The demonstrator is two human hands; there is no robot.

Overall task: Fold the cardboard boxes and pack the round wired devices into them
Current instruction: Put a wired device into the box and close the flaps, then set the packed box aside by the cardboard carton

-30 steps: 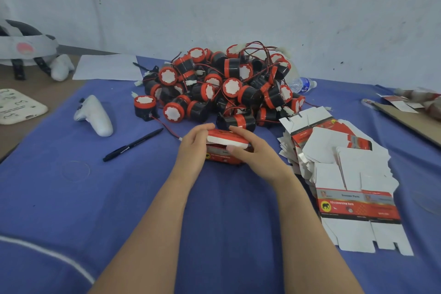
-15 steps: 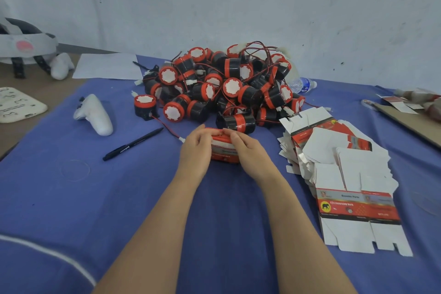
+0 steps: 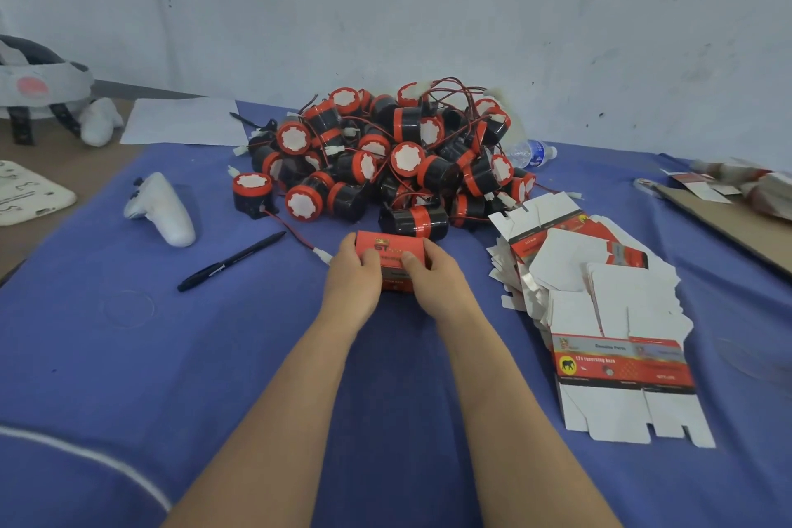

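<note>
Both hands on it now: left hand (image 3: 353, 279) and right hand (image 3: 437, 283) each clasp one end of the folded red box (image 3: 392, 251), fingers curled round the ends, thumbs pressing on the near face. The box sits mid-table, long axis running side to side between the palms, equally near both hands. The pile of round wired devices (image 3: 385, 159) lies just beyond it toward the far edge, the nearest one almost touching. Whether one is inside, I can't tell. "ST" reads on the lid. The stack of flat box blanks (image 3: 600, 300) waits by the right edge, so the right hand looks better placed for the next one; its top sheet reads "12v reversing horn" beside an elephant logo, "Genuine Parts" above
</note>
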